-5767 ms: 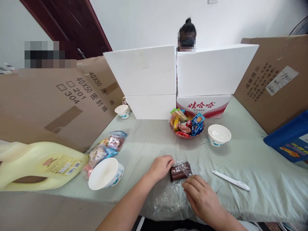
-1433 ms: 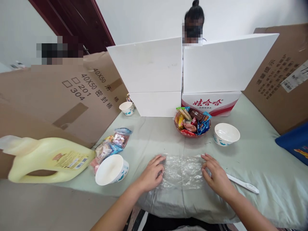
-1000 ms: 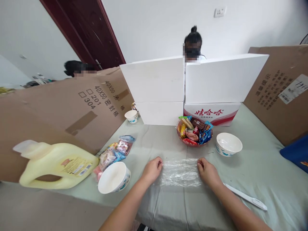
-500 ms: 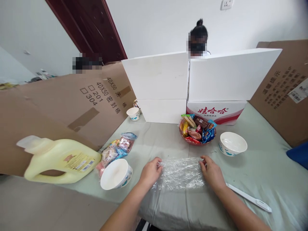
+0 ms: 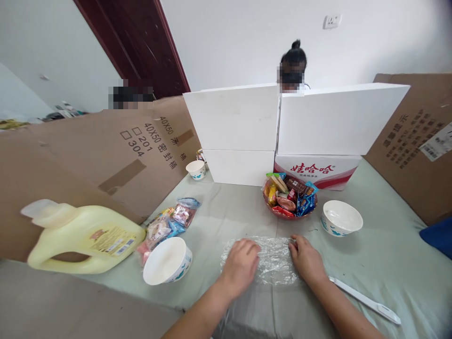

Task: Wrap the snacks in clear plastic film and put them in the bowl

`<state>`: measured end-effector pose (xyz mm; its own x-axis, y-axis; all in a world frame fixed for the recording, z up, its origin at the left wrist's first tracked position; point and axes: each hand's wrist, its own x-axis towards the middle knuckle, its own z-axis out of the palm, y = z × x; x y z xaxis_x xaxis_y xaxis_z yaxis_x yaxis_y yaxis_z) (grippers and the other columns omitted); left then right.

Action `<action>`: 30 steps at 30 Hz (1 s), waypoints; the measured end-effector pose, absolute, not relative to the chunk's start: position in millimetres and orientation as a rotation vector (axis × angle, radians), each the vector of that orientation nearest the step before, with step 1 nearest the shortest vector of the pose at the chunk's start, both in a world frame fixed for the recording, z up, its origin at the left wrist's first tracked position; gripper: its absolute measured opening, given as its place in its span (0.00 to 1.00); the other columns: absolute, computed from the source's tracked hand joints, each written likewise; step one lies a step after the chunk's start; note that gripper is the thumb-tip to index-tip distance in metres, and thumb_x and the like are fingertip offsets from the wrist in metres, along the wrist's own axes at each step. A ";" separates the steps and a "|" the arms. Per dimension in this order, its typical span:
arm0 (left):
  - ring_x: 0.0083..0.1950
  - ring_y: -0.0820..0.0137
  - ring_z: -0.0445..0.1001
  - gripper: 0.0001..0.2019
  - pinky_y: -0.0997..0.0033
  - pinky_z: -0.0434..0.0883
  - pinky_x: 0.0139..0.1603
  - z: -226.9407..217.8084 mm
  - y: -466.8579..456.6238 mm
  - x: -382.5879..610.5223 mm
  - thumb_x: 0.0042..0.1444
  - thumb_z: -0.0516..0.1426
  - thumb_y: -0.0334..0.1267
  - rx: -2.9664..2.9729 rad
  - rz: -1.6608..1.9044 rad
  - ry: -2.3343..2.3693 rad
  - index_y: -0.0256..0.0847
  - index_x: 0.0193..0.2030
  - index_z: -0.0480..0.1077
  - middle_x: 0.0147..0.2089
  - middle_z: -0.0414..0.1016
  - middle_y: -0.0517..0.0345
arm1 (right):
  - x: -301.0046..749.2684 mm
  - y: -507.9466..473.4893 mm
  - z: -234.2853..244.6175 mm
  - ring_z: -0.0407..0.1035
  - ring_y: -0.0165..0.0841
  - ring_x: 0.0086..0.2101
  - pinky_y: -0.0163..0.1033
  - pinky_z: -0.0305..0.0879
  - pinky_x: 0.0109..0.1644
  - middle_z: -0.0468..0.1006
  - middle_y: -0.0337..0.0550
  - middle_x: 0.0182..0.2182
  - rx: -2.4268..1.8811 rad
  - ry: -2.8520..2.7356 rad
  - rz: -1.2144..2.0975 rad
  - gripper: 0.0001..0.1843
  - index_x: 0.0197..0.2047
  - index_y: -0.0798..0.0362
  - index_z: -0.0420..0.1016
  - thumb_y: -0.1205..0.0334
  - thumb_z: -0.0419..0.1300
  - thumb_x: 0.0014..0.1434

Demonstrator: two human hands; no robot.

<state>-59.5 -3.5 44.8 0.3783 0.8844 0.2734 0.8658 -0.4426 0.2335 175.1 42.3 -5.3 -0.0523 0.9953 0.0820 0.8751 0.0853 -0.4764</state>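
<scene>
Clear plastic film (image 5: 273, 258), crumpled into a small oblong, lies on the pale green cloth (image 5: 226, 212) at the table's near edge, directly in front of the person. The left hand (image 5: 240, 267) rests palm down on the film's 9 o'clock half, fingers extended and held close together. The right hand (image 5: 306, 260) sits at the film's 3 o'clock edge, fingers curled with their tips on the plastic; whether they pinch it cannot be told. A slim white tool (image 5: 365, 301) lies on the cloth at 4 o'clock of the right hand, just beside the forearm. At 9 o'clock of the film stands a white bowl (image 5: 165, 261); a bag of wrapped snacks (image 5: 169, 222) lies just beyond it at 12 o'clock, and a yellow jug (image 5: 81, 238) lies on its side at the bowl's 9 o'clock. At 1 o'clock of the film is a red dish (image 5: 282, 214) heaped with wrapped snacks, with a second white bowl (image 5: 341, 217) near it at 3 o'clock. Farther back, at 11 o'clock, stands a small paper cup (image 5: 197, 169). White boxes (image 5: 233, 122) and a red-printed carton (image 5: 318, 169) close the far edge at 12 o'clock, flanked by brown cardboard sheets (image 5: 106, 150). Another person's head (image 5: 293, 56) shows above the boxes.
</scene>
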 end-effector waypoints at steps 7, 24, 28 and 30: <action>0.74 0.48 0.36 0.37 0.35 0.41 0.68 8.6 -9.4 -29.4 0.60 0.55 0.55 2.569 0.153 1.352 0.53 0.71 0.44 0.75 0.39 0.55 | 188.7 50.4 -2.1 0.75 0.36 0.37 0.39 0.67 0.41 0.80 0.45 0.38 -1.818 -1.961 0.399 0.16 0.50 0.54 0.71 0.58 0.51 0.62; 0.74 0.53 0.40 0.39 0.40 0.43 0.69 2.7 -20.8 -104.5 0.58 0.53 0.61 2.506 0.113 1.595 0.49 0.71 0.46 0.74 0.43 0.49 | 177.0 12.8 -24.8 0.42 0.47 0.67 0.61 0.42 0.66 0.54 0.47 0.67 -1.319 -2.595 0.082 0.36 0.69 0.49 0.51 0.44 0.50 0.63; 0.72 0.51 0.45 0.36 0.43 0.50 0.67 4.0 -41.1 -158.7 0.61 0.51 0.57 2.438 0.170 1.915 0.41 0.70 0.50 0.72 0.48 0.42 | 180.0 15.1 -29.5 0.41 0.47 0.67 0.62 0.42 0.66 0.53 0.46 0.68 -1.302 -2.584 0.077 0.36 0.70 0.48 0.50 0.44 0.51 0.63; 0.72 0.50 0.47 0.33 0.43 0.53 0.67 10.8 -51.5 -161.0 0.61 0.53 0.53 2.460 0.267 1.920 0.39 0.69 0.54 0.71 0.52 0.41 | 178.7 15.6 -27.9 0.41 0.47 0.67 0.62 0.42 0.66 0.53 0.47 0.68 -1.303 -2.583 0.082 0.35 0.69 0.48 0.51 0.44 0.51 0.63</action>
